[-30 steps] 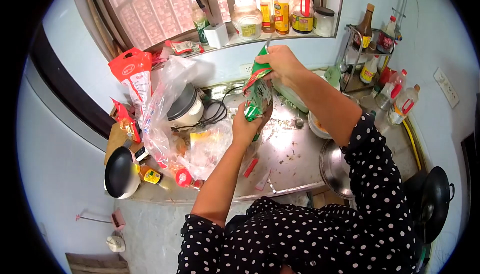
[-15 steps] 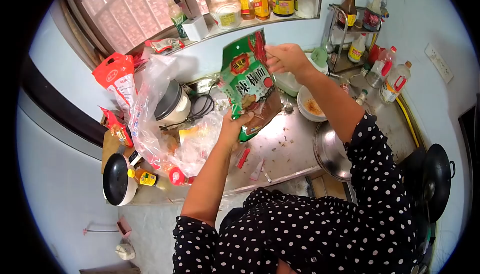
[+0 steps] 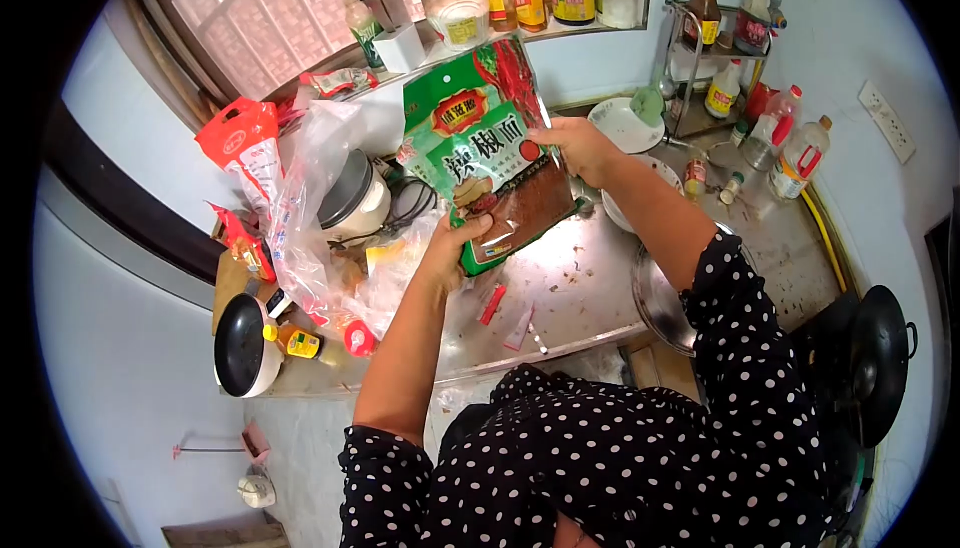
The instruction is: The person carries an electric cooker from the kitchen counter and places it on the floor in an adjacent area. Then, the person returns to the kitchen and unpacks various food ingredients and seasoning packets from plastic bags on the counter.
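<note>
A green bag of chili powder (image 3: 488, 153) with a clear lower window of red-brown powder is held up over the metal counter, its printed front facing me. My left hand (image 3: 454, 252) grips its lower left corner, thumb on the front. At the bag's right edge, my right hand (image 3: 580, 150) is closed on the side, thumb in front and fingers partly hidden behind. A white bowl (image 3: 652, 180) stands beyond my right forearm, which partly covers it.
Plastic bags (image 3: 315, 198), a rice cooker (image 3: 356, 198) and a frying pan (image 3: 242, 346) crowd the left. A metal lid (image 3: 662, 303) lies below my right forearm. Sauce bottles (image 3: 803, 156) stand at right. A red strip (image 3: 493, 304) lies near the counter's front.
The bag has turned to face me more fully and looks larger. My right hand has moved down from its top right corner to its right side and gripped it there.
</note>
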Demonstrator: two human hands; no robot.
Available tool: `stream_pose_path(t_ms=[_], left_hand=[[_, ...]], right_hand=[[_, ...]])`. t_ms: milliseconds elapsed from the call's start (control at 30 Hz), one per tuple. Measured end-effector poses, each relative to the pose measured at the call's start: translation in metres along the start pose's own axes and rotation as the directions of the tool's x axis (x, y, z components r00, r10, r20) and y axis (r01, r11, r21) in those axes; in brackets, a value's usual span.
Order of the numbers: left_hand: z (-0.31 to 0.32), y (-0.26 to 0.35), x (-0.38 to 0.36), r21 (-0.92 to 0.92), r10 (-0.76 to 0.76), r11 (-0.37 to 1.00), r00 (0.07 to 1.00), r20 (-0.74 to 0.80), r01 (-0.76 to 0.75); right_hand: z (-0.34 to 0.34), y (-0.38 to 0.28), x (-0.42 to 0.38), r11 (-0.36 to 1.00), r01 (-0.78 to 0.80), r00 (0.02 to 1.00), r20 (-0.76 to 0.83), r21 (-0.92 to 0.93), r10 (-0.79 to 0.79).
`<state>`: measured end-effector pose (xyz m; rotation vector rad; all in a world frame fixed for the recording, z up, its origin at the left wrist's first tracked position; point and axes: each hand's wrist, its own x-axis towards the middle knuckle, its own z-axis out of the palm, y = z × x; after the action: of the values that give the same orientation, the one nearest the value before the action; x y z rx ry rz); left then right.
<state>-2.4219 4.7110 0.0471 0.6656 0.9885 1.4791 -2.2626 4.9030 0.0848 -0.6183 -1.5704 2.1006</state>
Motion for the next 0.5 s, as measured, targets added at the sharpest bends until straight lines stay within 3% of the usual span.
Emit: stream_pose_path(t_ms=[33, 167, 233, 267, 333, 367, 500], left_hand=[[-0.003, 0.0, 0.0, 0.003, 0.005, 1.0, 1.0, 0.0, -0.005], [-0.004, 0.002, -0.004, -0.056, -0.007, 0.998, 1.0, 0.014, 0.008], [-0.005, 0.003, -0.008, -0.039, -0.04, 0.998, 0.998, 0.04, 0.042], [-0.003, 0.006, -0.009, -0.041, -0.043, 0.998, 0.998, 0.039, 0.044], [0.0, 0.009, -0.009, 0.09, 0.042, 0.995, 0.995, 0.088, -0.05], [0.0, 0.007, -0.008, 0.155, 0.115, 0.981, 0.993, 0.037, -0.119], [-0.003, 0.007, -0.001, 0.047, 0.222, 0.974, 0.975, -0.018, -0.221]], right_hand=[[0.003, 0.0, 0.0, 1.0, -0.014, 0.995, -0.096, -0.027, 0.011], [0.011, 0.002, -0.001, 0.996, 0.063, 0.993, -0.102, 0.067, -0.056], [0.016, 0.001, -0.003, 0.961, 0.095, 0.993, -0.095, 0.261, -0.072], [0.018, 0.001, -0.002, 0.961, 0.092, 0.993, -0.095, 0.262, -0.069], [0.018, 0.001, 0.0, 0.969, 0.158, 0.973, -0.197, 0.192, -0.12], [0.017, 0.001, 0.0, 0.968, 0.157, 0.973, -0.199, 0.194, -0.118], [0.016, 0.004, 0.0, 0.967, 0.148, 0.977, -0.181, 0.207, -0.111]])
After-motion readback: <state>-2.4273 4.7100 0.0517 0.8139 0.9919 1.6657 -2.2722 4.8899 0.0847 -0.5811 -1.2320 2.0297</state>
